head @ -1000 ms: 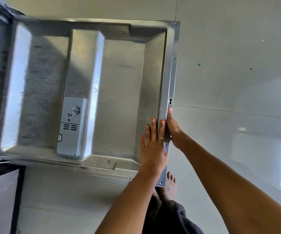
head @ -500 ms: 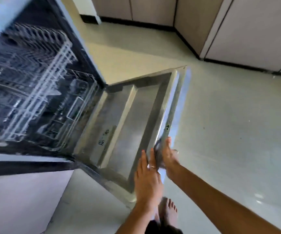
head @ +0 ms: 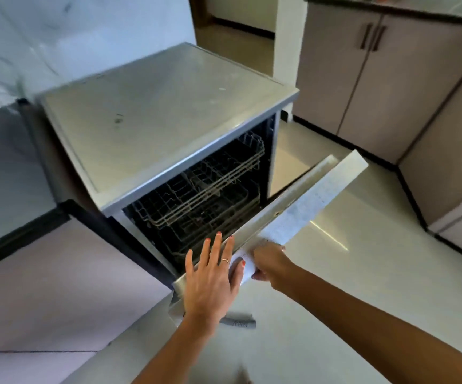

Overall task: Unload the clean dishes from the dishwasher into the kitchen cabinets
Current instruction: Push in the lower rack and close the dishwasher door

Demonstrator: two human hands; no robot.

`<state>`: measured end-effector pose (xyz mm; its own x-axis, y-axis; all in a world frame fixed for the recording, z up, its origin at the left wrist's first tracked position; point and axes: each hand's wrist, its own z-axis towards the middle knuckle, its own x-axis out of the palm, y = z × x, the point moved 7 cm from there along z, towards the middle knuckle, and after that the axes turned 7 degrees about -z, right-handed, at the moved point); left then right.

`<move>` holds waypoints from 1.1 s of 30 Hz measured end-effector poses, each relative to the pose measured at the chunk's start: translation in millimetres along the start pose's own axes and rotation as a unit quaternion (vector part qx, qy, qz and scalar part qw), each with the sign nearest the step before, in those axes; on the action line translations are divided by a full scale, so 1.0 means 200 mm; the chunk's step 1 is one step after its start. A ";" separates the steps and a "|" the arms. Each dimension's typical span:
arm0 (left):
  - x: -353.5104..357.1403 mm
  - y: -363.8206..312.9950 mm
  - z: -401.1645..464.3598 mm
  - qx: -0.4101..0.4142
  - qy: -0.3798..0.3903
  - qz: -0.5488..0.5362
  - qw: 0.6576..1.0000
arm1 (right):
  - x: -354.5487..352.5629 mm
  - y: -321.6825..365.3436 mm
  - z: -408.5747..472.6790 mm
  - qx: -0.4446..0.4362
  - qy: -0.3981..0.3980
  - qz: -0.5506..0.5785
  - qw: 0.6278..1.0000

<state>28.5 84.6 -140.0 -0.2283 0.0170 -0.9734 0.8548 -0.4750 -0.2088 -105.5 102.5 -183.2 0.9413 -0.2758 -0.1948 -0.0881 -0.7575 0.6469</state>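
Beside the cabinets, the dishwasher is standing with its door partly raised and two wire racks showing inside, seemingly empty. The left hand is lying flat, fingers spread, on the door's edge; the right hand is gripping its outer face. A grey hose is lying on the floor.

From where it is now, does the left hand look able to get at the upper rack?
Probably yes: the left hand lies flat at the door edge, the door is partly open, and nothing blocks the gap to the upper rack.
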 end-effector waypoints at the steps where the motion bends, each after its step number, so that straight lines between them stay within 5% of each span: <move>1: -0.02 0.02 0.03 0.000 -0.004 0.003 1.000 | 0.00 0.04 -0.04 0.001 0.018 -0.049 0.999; 5: -0.11 0.10 0.14 0.009 -0.013 0.002 1.000 | -0.05 0.25 -0.07 -0.071 0.064 -0.340 0.936; 8: -0.16 0.16 0.23 0.020 0.005 0.002 1.000 | -0.12 0.41 -0.07 -0.214 -0.010 -0.598 0.772; 14: -0.26 0.27 0.40 0.015 0.012 0.015 1.000 | -0.21 0.82 -0.05 -0.458 -0.209 -0.724 0.472; 23: -0.34 0.28 0.63 -0.047 0.012 0.078 0.996 | -0.29 1.18 0.27 -0.478 -0.174 -0.710 0.486; 33: -0.39 0.33 0.90 -0.214 0.018 0.099 0.972 | -0.17 1.40 0.43 -0.535 -0.118 -0.729 0.410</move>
<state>19.0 -105.6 -60.5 -0.0297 -0.0035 -0.9996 0.9976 -0.0625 -0.0294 -190.1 -151.2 -57.7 -0.3309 -0.1369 -0.9337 0.8244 0.4395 -0.3566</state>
